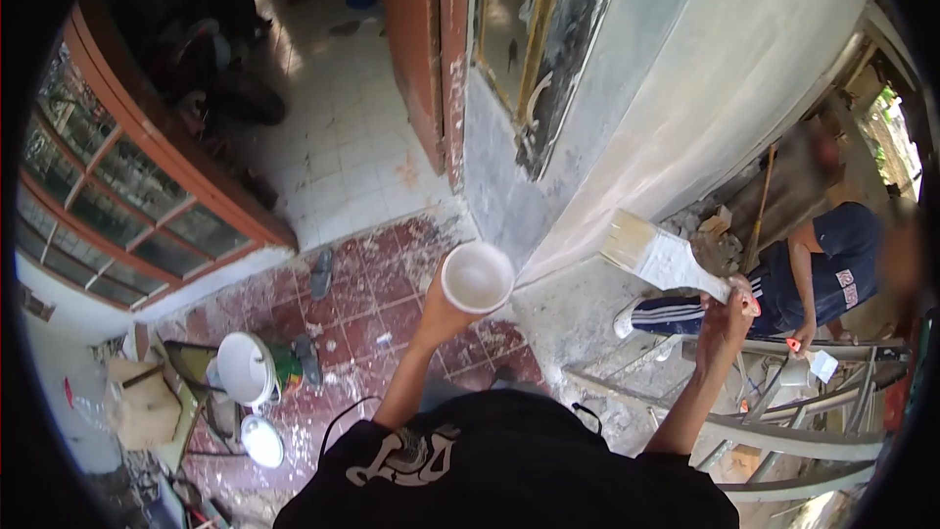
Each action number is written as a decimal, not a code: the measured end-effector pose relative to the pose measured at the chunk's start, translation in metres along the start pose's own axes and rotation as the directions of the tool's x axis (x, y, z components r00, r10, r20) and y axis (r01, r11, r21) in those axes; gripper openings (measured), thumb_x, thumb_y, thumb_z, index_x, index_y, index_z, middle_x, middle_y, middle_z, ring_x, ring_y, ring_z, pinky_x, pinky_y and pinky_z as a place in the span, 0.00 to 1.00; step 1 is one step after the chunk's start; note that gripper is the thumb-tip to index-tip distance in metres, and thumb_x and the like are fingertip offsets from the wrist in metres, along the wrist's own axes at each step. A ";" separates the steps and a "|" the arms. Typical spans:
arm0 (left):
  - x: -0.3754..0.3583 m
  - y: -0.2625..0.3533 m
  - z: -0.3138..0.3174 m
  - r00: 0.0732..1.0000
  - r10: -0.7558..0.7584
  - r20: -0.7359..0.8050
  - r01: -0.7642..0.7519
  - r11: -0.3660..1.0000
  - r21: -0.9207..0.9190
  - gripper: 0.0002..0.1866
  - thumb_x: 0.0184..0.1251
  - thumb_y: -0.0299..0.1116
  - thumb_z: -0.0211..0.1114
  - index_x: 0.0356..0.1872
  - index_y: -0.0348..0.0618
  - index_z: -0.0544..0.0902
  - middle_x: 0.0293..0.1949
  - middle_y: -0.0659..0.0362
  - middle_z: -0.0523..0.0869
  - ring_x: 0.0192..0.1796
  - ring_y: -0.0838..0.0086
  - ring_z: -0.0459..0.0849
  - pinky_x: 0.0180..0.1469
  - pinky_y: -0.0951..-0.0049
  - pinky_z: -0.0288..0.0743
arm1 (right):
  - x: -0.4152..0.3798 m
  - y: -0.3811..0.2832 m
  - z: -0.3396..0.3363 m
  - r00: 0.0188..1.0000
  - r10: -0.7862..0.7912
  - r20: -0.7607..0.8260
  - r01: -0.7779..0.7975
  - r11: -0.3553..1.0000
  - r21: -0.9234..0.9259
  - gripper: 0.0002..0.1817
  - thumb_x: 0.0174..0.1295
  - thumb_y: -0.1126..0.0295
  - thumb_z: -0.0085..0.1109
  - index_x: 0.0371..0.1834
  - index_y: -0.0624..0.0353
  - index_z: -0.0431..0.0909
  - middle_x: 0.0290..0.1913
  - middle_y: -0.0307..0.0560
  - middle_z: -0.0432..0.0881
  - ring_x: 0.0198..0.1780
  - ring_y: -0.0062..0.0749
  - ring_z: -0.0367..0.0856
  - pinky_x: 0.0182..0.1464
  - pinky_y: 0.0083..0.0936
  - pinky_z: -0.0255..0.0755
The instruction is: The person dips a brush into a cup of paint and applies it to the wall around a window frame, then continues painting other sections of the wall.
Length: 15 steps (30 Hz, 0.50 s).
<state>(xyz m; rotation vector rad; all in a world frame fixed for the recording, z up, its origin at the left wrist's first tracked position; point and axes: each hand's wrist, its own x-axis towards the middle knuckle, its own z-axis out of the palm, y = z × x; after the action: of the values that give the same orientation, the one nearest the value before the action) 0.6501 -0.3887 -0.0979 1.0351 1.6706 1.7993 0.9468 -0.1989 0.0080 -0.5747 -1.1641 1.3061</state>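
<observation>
My left hand (439,312) is wrapped round a white cup (477,277), held out in front of my body. Whitish material shows inside it. Off to the right, my right hand (725,321) grips the handle of a wide paintbrush (666,260). Its pale bristles point left toward the wall, and white paint coats the part below them. The brush appears apart from the grey-white wall (676,108), though the exact gap is hard to judge. A red end of the handle sticks out past my fingers.
A co-worker (832,264) at the right holds a red-handled tool with a white end. A metal ladder (783,431) lies near my right arm. White buckets (245,369) stand on the paint-splashed red tiles (352,304). A brown door (416,49) opens onto a pale floor.
</observation>
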 end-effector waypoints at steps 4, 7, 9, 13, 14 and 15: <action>0.000 0.007 0.033 0.999 0.042 -0.015 -0.040 0.992 0.118 0.45 0.33 0.25 0.79 0.60 0.40 0.66 0.54 0.55 0.76 0.56 0.69 0.75 0.59 0.69 0.68 | 0.010 0.017 0.029 0.966 0.083 0.244 -0.107 0.990 0.088 0.11 0.62 0.68 0.57 0.43 0.64 0.73 0.39 0.45 0.75 0.38 0.30 0.76 0.38 0.27 0.72; 0.002 0.012 0.052 0.998 -0.015 0.062 0.013 0.999 0.042 0.46 0.34 0.25 0.78 0.62 0.40 0.65 0.57 0.55 0.75 0.59 0.70 0.74 0.62 0.68 0.67 | 0.020 0.021 0.043 0.926 0.032 0.375 -0.022 0.999 -0.031 0.09 0.59 0.72 0.58 0.41 0.65 0.75 0.36 0.45 0.78 0.36 0.30 0.77 0.38 0.26 0.72; 0.001 0.017 0.063 0.998 -0.008 0.056 0.005 0.999 0.042 0.46 0.34 0.25 0.79 0.61 0.39 0.66 0.55 0.55 0.76 0.57 0.69 0.75 0.61 0.68 0.68 | 0.023 0.007 0.060 0.789 0.079 0.609 0.087 0.968 -0.237 0.07 0.55 0.75 0.62 0.36 0.65 0.78 0.31 0.45 0.81 0.32 0.30 0.79 0.36 0.24 0.72; -0.003 0.016 0.078 0.999 0.011 0.045 -0.014 0.998 0.056 0.44 0.34 0.28 0.79 0.59 0.39 0.68 0.53 0.55 0.76 0.56 0.67 0.76 0.59 0.68 0.69 | 0.036 -0.003 0.082 0.577 0.041 0.816 0.308 0.914 -0.263 0.07 0.50 0.77 0.65 0.33 0.63 0.81 0.27 0.46 0.82 0.28 0.32 0.80 0.33 0.24 0.71; -0.004 0.017 0.081 0.999 0.008 0.051 -0.012 0.997 0.071 0.43 0.34 0.29 0.79 0.59 0.39 0.68 0.53 0.54 0.76 0.56 0.66 0.76 0.59 0.68 0.68 | 0.037 -0.003 0.086 0.510 0.066 0.857 0.358 0.891 -0.281 0.08 0.49 0.75 0.66 0.33 0.61 0.81 0.26 0.47 0.81 0.27 0.34 0.79 0.32 0.24 0.71; -0.006 0.017 0.085 0.999 0.014 0.045 -0.017 0.997 0.081 0.43 0.34 0.29 0.79 0.59 0.39 0.68 0.53 0.54 0.76 0.56 0.66 0.76 0.59 0.68 0.68 | 0.038 -0.003 0.089 0.441 0.086 0.894 0.414 0.864 -0.287 0.08 0.48 0.74 0.67 0.32 0.59 0.82 0.25 0.47 0.80 0.26 0.36 0.79 0.31 0.25 0.71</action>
<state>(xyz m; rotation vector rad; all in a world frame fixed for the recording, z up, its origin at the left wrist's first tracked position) 0.7222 -0.3429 -0.0851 1.1171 1.7260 1.7180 0.8631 -0.1878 0.0558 -0.0108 -2.4360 1.1192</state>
